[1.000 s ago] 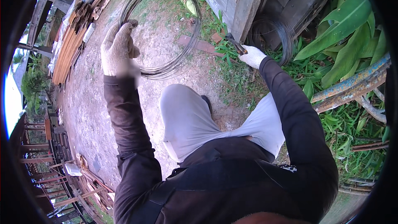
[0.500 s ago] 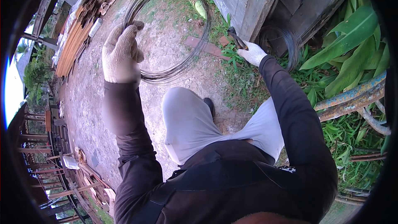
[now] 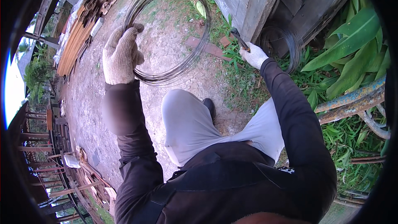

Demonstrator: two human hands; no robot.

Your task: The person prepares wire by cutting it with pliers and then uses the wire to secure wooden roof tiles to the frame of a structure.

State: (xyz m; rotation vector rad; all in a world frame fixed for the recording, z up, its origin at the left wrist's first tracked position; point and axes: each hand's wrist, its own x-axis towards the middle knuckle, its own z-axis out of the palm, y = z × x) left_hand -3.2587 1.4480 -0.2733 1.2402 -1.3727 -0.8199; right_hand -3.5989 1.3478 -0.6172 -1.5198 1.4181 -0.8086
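A large coil of thin, dark wire (image 3: 206,37) hangs in front of me as a wide loop. My left hand (image 3: 121,54), in a cream knitted glove, is closed around the coil's left side, fingers curled over the strands. In the same kind of glove, my right hand (image 3: 254,55) grips dark pliers (image 3: 238,36) to the right of the coil and apart from it. Their head points up and away from me; the palm hides the lower part of the handles. A second wire coil (image 3: 293,49) sits just beyond my right hand, beside the weathered boards.
Grey wooden boards (image 3: 265,6) stand at the far right. Broad green leaves (image 3: 348,45) and rusty, blue-flecked pipes (image 3: 352,99) lie along the right. Stacked timber (image 3: 76,45) runs along the far left. Flat bricks (image 3: 209,48) lie on the ground beyond the coil.
My right hand has shifted slightly to the right with the pliers, whose handles look closer together. The coil has tilted a little in my left hand, which stays almost in place.
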